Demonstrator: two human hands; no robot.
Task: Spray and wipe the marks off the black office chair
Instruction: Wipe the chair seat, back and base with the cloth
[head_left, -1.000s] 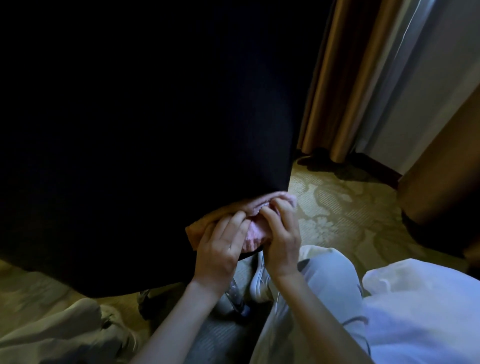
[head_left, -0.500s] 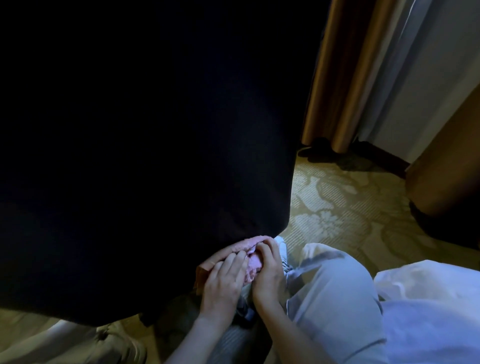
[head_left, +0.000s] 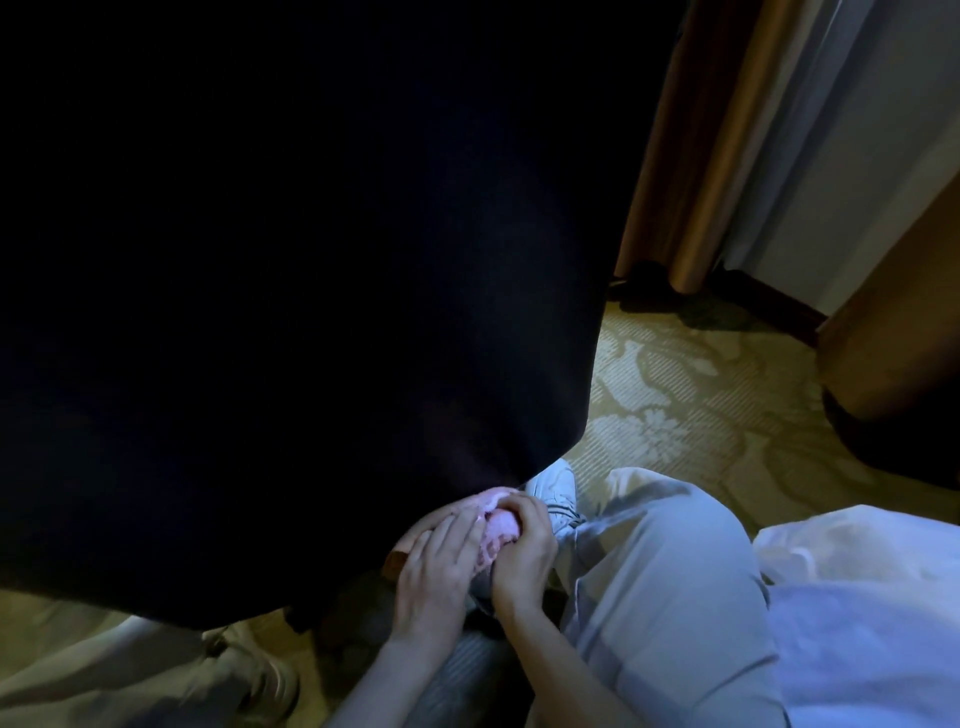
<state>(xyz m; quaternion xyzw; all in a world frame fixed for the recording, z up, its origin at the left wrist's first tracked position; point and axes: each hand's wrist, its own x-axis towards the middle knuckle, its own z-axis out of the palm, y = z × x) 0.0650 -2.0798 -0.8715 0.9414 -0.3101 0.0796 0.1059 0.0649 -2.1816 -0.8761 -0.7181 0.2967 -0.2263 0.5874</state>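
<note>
The black office chair (head_left: 291, 291) fills the left and middle of the view as one dark surface; no marks can be made out on it. A bunched pink cloth (head_left: 500, 525) sits just below the chair's lower right corner. My left hand (head_left: 434, 561) lies over the cloth's left side with fingers curled on it. My right hand (head_left: 524, 551) grips its right side, thumb on top. No spray bottle can be seen.
I am low on a patterned beige carpet (head_left: 675, 415), my grey trouser knee (head_left: 660, 551) to the right and a white shoe (head_left: 553, 486) behind the cloth. Brown curtains (head_left: 691, 171) hang at back right. White bedding (head_left: 862, 623) lies at lower right.
Both hands and the pink cloth have slid down along the chair's lower right edge, from just beneath it to a spot near my knee. The camera has tilted with them.
</note>
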